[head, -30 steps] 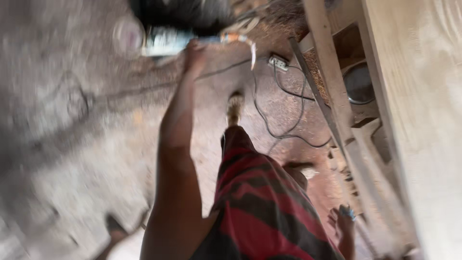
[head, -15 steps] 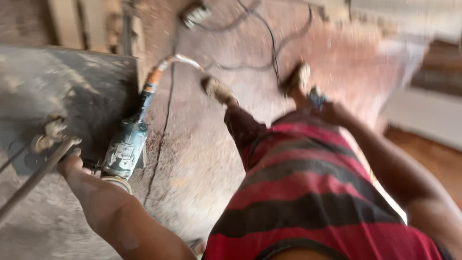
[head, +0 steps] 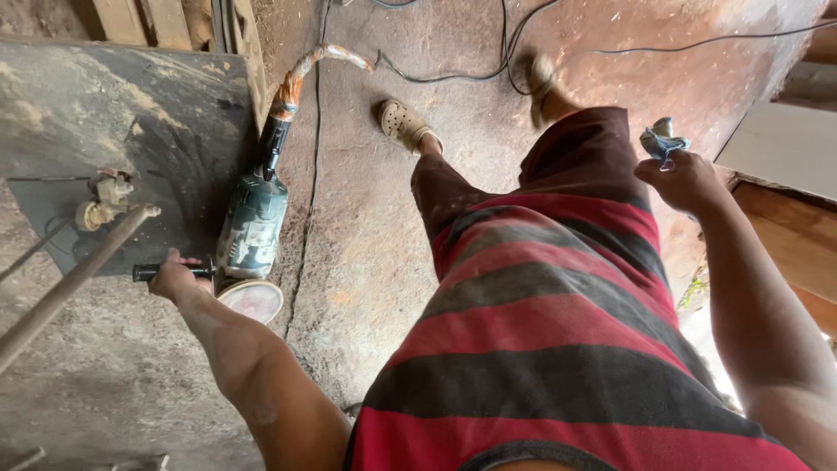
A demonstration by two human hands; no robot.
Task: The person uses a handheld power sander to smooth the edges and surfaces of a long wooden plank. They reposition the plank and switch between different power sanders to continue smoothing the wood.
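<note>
The head camera looks straight down the person's front, over a red and grey striped shirt [head: 558, 349] and dark shorts, to a dusty earth floor [head: 366, 262].

The left hand [head: 174, 279] is closed around the black side handle [head: 153, 272] of a grinder [head: 251, 228]. The grinder is green-grey and lies at the edge of a dark, dusty slab [head: 131, 113], its pale round disc [head: 253, 301] just beside the hand and facing up. Its body points away from the person, and a cable with an orange taped sleeve [head: 292, 83] runs from its far end up toward the top of the view. A long rusty metal bar [head: 74, 279] crosses the slab at a slant, left of the hand, near a small pale fitting [head: 103, 199].

The right hand [head: 684, 179] is raised at the right side, well apart from the grinder, and is closed on a small blue and grey object [head: 663, 139]; what it is cannot be told.

Both feet show ahead, in pale sandals [head: 401, 122]; the right one is blurred. Thin black cables [head: 453, 74] trail across the floor beyond them. Wooden planks [head: 139, 22] stand at the top left, and pale boards [head: 785, 148] lie at the right edge.
</note>
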